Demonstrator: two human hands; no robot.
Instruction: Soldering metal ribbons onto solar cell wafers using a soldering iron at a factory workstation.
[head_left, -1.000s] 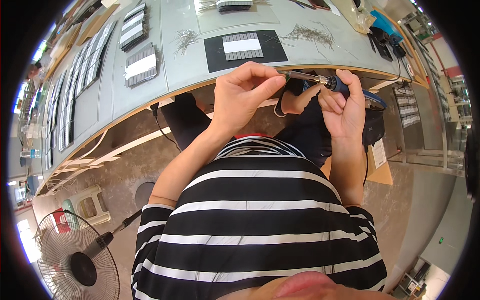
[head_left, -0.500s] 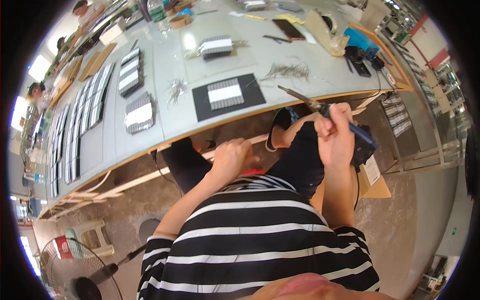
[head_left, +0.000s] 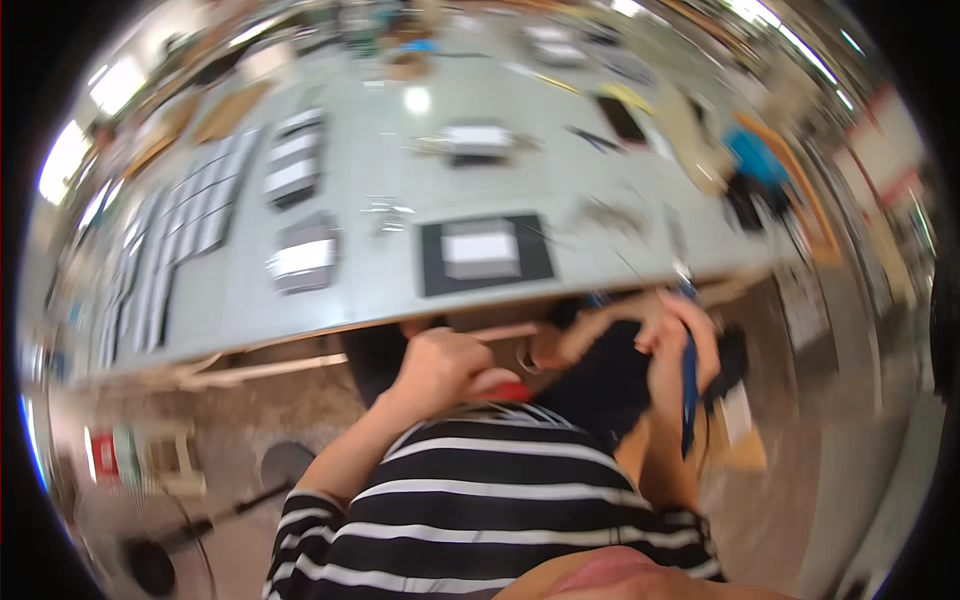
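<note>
My right hand (head_left: 680,345) is closed around the blue handle of a soldering iron (head_left: 689,385), in front of the table's near edge. Its metal tip points away over the tabletop and is smeared by motion. My left hand (head_left: 440,372) is held low at my waist with its fingers curled in; whether anything is inside them is hidden. Beside it shows a red patch (head_left: 507,392). On the table (head_left: 375,285) ahead, a ribbed grey block with a white top (head_left: 480,248) lies on a black mat (head_left: 434,275). Thin metal wires (head_left: 608,215) lie loose to its right.
More loose wires (head_left: 386,212) and another grey block (head_left: 305,258) lie left of the mat. Rows of grey blocks (head_left: 210,195) fill the table's left side. Farther back are a block with leads (head_left: 476,138) and a dark phone (head_left: 622,120). A fan (head_left: 150,565) stands at lower left.
The soldering iron has swung from pointing left to pointing forward, and my right hand has moved nearer to me. My left hand has shifted slightly left and toward me. The whole view has tilted and blurred.
</note>
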